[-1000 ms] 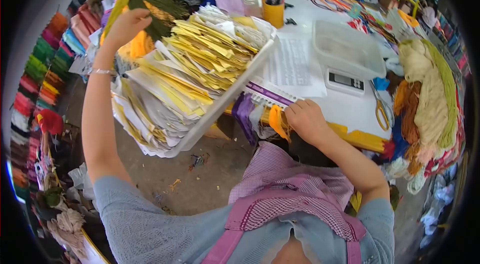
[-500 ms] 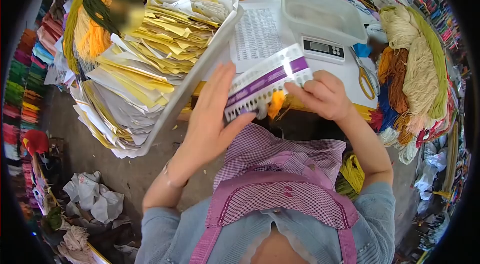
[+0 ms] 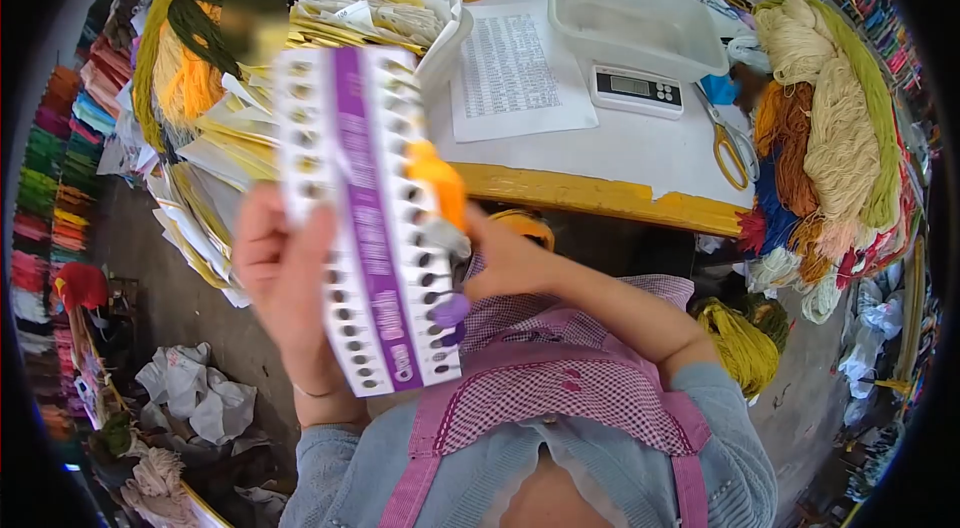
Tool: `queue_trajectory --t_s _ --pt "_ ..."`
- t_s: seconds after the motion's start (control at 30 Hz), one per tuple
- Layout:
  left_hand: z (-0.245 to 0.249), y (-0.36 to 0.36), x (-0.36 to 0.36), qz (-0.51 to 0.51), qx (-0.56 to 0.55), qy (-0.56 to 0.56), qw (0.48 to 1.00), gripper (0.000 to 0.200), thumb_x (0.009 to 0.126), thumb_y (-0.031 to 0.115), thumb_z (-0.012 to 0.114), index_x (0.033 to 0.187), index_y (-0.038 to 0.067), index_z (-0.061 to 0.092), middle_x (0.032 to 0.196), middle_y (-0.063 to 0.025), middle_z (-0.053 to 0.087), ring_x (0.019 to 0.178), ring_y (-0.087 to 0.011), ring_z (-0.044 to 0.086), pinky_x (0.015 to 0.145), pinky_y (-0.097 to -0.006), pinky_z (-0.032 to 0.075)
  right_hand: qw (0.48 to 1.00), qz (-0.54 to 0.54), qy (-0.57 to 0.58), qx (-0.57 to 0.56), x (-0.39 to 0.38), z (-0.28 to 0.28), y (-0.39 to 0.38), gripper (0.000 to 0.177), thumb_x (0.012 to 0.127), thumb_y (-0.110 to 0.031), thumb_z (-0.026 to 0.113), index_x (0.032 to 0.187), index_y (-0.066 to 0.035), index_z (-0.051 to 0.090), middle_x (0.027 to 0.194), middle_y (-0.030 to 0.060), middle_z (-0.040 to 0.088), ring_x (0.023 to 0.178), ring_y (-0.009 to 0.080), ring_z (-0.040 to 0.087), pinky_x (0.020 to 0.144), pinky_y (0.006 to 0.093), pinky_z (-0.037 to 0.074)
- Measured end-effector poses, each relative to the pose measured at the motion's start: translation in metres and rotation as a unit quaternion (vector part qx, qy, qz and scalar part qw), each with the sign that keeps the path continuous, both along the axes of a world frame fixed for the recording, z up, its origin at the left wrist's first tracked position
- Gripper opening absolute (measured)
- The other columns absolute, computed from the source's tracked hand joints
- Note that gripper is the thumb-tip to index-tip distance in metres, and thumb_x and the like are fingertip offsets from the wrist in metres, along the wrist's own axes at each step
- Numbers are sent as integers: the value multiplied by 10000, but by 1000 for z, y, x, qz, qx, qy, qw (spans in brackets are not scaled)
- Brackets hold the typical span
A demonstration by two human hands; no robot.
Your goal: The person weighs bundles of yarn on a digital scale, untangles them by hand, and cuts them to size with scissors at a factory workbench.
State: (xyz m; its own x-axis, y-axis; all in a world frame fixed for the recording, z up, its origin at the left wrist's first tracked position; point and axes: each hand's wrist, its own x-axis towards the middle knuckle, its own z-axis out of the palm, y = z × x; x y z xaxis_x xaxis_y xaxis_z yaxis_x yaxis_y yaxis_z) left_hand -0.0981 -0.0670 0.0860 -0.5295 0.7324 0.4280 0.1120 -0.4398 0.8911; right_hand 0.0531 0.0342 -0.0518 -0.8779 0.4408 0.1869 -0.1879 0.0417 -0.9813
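A white card [image 3: 365,228] with a purple stripe and rows of holes stands nearly upright, facing the camera. Its left edge is gripped by my left hand [image 3: 290,278], the thumb in front and the other fingers bent. Orange [image 3: 436,183], grey and purple [image 3: 450,313] thread tufts hang from the card's right-hand holes. Beside those tufts is my right hand [image 3: 505,258]; its fingertips are hidden behind the threads and card, so what they hold cannot be made out.
A tray of yellow and white envelopes [image 3: 240,143] lies behind the card. On the table [image 3: 610,163] are a printed sheet [image 3: 510,73], a clear plastic tub [image 3: 640,23], a scale [image 3: 637,91] and scissors [image 3: 728,148]. Yarn skeins [image 3: 815,128] hang at the right.
The card has moved left and nearer the camera and turned from slanting to nearly upright. My left hand has moved left, gripping its edge. My right hand has come left and down to the threads.
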Motion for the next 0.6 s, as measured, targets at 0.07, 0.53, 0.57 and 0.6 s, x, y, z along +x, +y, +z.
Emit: queue_trajectory --t_s 0.07,0.53,0.57,0.6 --pt "19 -13 -22 50 24 3 998 200 930 106 540 1088 -15 563 959 -69 623 896 -105 608 831 -260 485 989 105 6 104 -11 -20 -12 648 669 -127 790 1244 -11 513 1121 118 614 985 207 564 895 354 442" --pt "-90 26 44 -32 -46 -254 966 259 920 -6 516 1176 14 477 1040 -56 600 960 -123 585 871 -300 476 947 -213 -206 126 65 59 83 501 819 -212 536 1241 -7 357 1041 227 579 995 307 587 894 351 431" --pt "-115 35 51 -51 -55 -278 958 236 925 -11 508 1153 19 457 1048 -61 601 943 -125 593 849 -290 485 946 -210 -208 132 63 44 88 510 822 -206 550 1248 -3 357 1065 236 577 1024 322 583 905 361 430" --pt "-137 41 54 -70 -70 -300 949 200 934 4 500 1124 20 440 1053 -68 605 931 -129 613 813 -287 512 945 -208 -211 138 60 26 93 519 824 -200 564 1255 2 357 1089 245 575 1053 338 578 916 371 429"
